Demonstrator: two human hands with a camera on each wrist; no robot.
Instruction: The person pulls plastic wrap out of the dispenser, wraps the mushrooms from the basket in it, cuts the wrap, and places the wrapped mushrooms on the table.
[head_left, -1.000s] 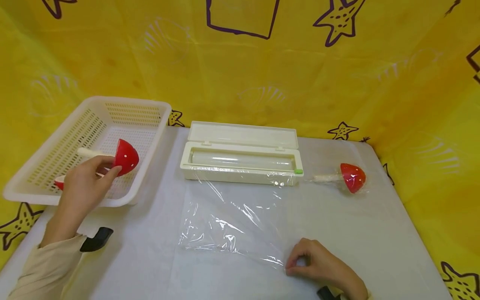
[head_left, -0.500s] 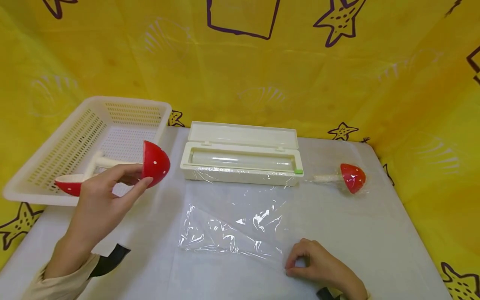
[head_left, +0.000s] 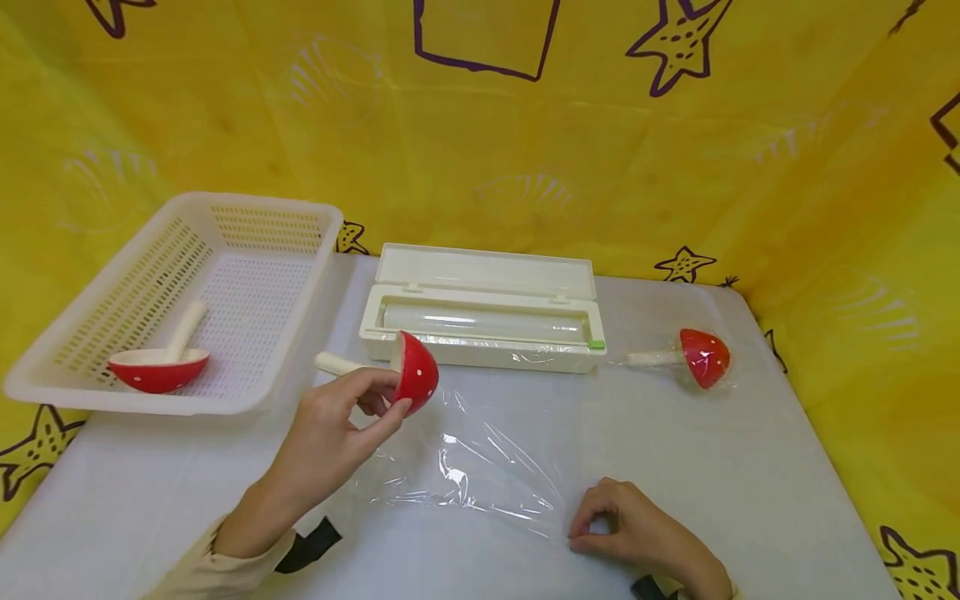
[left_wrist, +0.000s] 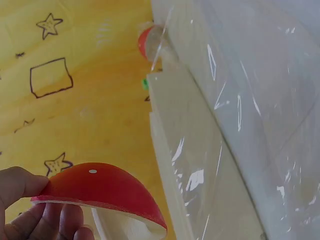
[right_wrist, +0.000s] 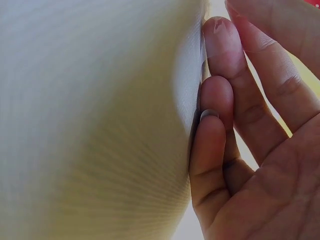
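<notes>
My left hand (head_left: pixel 326 442) pinches the rim of a red ladle (head_left: pixel 420 375) with white dots, shaped like a mushroom. Its cream handle points left, and it hangs above the left part of a sheet of cling film (head_left: pixel 487 467). In the left wrist view, thumb and fingers hold the ladle bowl (left_wrist: pixel 107 187) from both sides of its rim. The film stretches over the table from a cream cling film dispenser (head_left: pixel 480 357) with its lid up. At the sheet's near right corner, my right hand (head_left: pixel 633 525) pinches the film between thumb and fingers, low at the table.
A white plastic basket (head_left: pixel 296 333) at the left contains another red ladle (head_left: pixel 159 372). A film-wrapped red ladle (head_left: pixel 703 358) lies right of the dispenser. A yellow patterned cloth (head_left: pixel 480 150) hangs behind the white table (head_left: pixel 750 467).
My left hand has lifted the ladle out of the basket and carried it right, over the film. My right hand stays at the film's corner.
</notes>
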